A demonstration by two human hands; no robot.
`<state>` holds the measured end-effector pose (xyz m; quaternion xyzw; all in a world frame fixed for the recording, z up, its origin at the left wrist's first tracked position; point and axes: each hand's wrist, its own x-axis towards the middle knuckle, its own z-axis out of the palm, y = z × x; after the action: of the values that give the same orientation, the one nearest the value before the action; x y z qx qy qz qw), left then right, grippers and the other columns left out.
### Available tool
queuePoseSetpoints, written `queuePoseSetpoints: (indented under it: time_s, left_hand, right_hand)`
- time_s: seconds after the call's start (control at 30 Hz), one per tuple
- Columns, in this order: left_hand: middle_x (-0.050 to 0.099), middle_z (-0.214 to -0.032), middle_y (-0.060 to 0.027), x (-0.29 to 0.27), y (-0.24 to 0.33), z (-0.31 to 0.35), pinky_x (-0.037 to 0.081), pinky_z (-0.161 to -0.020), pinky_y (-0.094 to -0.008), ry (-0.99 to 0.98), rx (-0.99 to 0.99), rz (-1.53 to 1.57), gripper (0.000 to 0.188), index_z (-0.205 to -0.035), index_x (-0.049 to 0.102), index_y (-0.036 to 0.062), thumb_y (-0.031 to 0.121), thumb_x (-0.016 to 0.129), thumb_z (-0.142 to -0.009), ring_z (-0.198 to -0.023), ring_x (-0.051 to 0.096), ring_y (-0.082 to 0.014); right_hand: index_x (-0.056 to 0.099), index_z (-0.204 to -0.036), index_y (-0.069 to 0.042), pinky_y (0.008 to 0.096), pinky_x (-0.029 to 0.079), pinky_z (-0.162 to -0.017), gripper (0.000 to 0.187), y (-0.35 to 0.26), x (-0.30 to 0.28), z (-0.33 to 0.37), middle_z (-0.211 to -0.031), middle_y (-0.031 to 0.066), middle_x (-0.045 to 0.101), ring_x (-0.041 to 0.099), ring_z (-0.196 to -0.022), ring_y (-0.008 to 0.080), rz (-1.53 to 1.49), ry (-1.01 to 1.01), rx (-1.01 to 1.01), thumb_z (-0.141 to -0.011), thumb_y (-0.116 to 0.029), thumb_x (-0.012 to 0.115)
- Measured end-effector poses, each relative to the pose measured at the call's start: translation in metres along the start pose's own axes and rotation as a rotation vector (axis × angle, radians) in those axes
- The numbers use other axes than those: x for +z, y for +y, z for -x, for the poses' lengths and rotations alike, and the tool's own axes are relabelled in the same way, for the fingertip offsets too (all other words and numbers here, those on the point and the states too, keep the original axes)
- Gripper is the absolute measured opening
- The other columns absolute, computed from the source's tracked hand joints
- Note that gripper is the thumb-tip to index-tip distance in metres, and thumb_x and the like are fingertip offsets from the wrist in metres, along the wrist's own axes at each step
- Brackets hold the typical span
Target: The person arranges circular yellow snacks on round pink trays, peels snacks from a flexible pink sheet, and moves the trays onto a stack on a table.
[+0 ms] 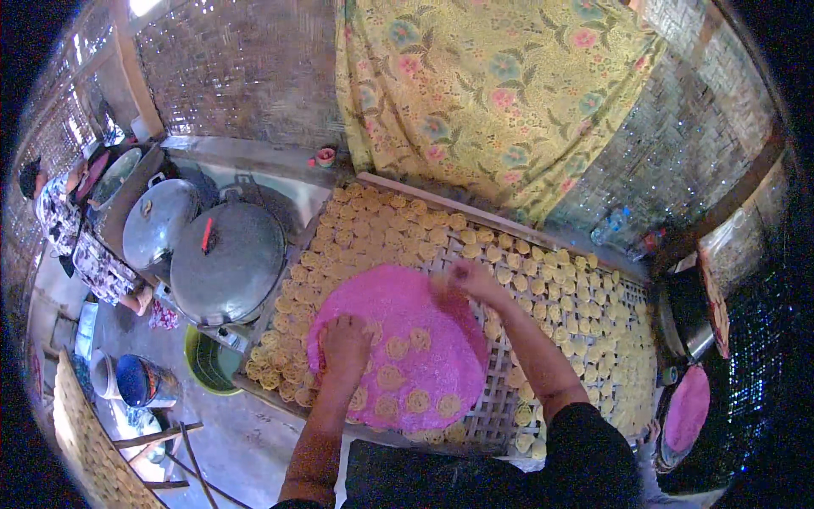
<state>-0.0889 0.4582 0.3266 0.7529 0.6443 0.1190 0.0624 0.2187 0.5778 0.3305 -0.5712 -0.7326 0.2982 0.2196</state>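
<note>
A large pink round mat (398, 297) lies tilted over a slatted bamboo rack, with several pale yellow, coiled noodle-like rounds (390, 376) on its nearer half. My left hand (345, 346) rests on the mat's left part, back upward, fingers laid on the surface; its palm is hidden. Above the mat's upper right edge, my right hand (476, 282) has its fingers closed on a yellowish round (442, 288), smeared by motion. Many more such rounds cover the rack (498, 373) on both sides of the mat.
Left of the rack stand two big lidded metal pots (227, 265) and a green basin (208, 365). A person (72, 216) in patterned clothing is at far left. A second pink round (687, 407) is at right. A yellow floral cloth (500, 93) hangs behind.
</note>
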Motion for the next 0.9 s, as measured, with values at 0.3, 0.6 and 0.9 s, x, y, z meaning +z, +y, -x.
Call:
queuePoseSetpoints:
  time_s: [0.3, 0.6, 0.9]
  left_hand:
    - [0.062, -0.082, -0.0169, -0.001, 0.005, -0.004, 0.046, -0.073, -0.0467, 0.027, 0.019, 0.191, 0.025, -0.090, 0.061, 0.0036, 0.025, 0.064, -0.077, -0.081, 0.060, -0.0353]
    - [0.064, -0.098, -0.0190, -0.062, 0.060, -0.035, 0.049, -0.080, -0.0412, -0.239, -0.163, 0.693, 0.044, -0.108, 0.058, 0.0024, 0.038, 0.064, -0.084, -0.092, 0.062, -0.0331]
    - [0.025, -0.149, -0.0158, -0.054, 0.088, -0.103, 0.021, -0.111, -0.0485, 0.089, 0.165, 0.074, 0.073, -0.143, 0.030, 0.0056, 0.033, 0.061, -0.082, -0.138, 0.021, -0.0359]
  right_hand:
    - [0.065, -0.091, -0.007, 0.0362, 0.049, -0.079, 0.026, 0.082, -0.005, -0.083, -0.093, 0.0117, 0.064, 0.062, -0.086, 0.0318, 0.802, 0.516, -0.283, -0.072, -0.024, 0.070]
    - [0.066, -0.107, -0.009, 0.0366, 0.048, -0.086, 0.032, -0.001, 0.032, -0.002, -0.106, 0.0120, 0.065, 0.061, -0.097, 0.0227, -0.347, -0.089, 0.072, -0.081, -0.028, 0.067]
    - [0.065, -0.103, -0.007, 0.0446, 0.047, -0.081, 0.039, 0.013, 0.002, -0.026, -0.100, 0.0141, 0.063, 0.058, -0.091, 0.0359, 0.479, 0.157, 0.008, -0.070, -0.026, 0.069]
